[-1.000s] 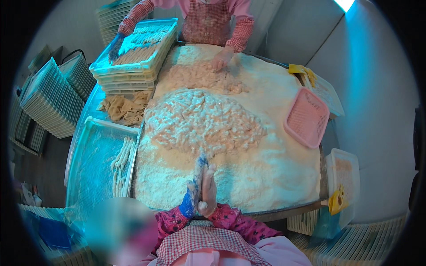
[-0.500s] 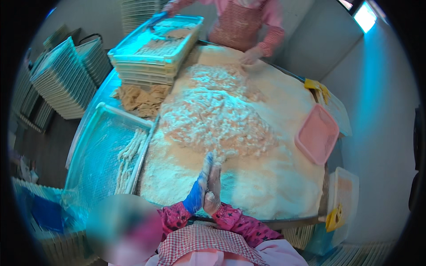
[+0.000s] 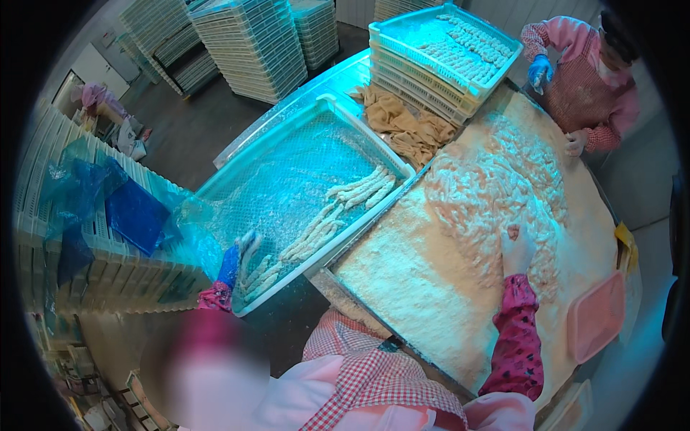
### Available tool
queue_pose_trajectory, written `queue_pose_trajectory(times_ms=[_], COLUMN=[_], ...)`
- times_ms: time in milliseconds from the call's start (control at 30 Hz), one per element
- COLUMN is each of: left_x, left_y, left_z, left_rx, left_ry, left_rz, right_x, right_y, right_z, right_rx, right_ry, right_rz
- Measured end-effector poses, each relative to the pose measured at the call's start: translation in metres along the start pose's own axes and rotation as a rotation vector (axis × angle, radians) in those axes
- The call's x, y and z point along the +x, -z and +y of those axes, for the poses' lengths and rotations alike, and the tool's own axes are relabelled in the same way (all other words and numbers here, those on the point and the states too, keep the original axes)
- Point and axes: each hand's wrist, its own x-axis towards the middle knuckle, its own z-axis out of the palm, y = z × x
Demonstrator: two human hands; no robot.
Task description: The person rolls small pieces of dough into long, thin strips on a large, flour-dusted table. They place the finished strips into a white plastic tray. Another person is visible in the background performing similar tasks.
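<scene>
My left hand, in a blue glove caked with flour, is at the near end of a pale blue mesh tray. Its fingers appear closed on a floured strip that hangs toward the tray bottom. Long twisted floured strips lie in a row along the tray's right side. On the table, my right hand, in a whitish floury glove, reaches into a heap of pale floured strips. Those fingers look curled, but what they hold is hidden.
Loose flour covers the table around the heap. A pink basket lies at the right edge. Beyond the tray are tan cloth and stacked trays; a co-worker stands at the far right. Tray stacks and blue plastic flank the left.
My palms were pressed together before the heap; now they are apart. The left hand has gone to the tray and the right into the heap. The view has swung left.
</scene>
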Motion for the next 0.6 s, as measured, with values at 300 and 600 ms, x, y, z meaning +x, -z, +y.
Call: queue_pose_trajectory(times_ms=[300, 600], left_x=[-0.013, -0.012], left_y=[0.003, -0.17], left_z=[-0.002, -0.021], left_rx=[0.061, 0.461], left_ry=[0.309, -0.211], left_rz=[-0.077, -0.501], right_x=[0.011, -0.15], right_y=[0.033, 0.094], right_z=[0.021, 0.011], right_rx=[0.742, 0.322], right_ry=[-0.388, -0.17], right_rz=[-0.01, -0.837])
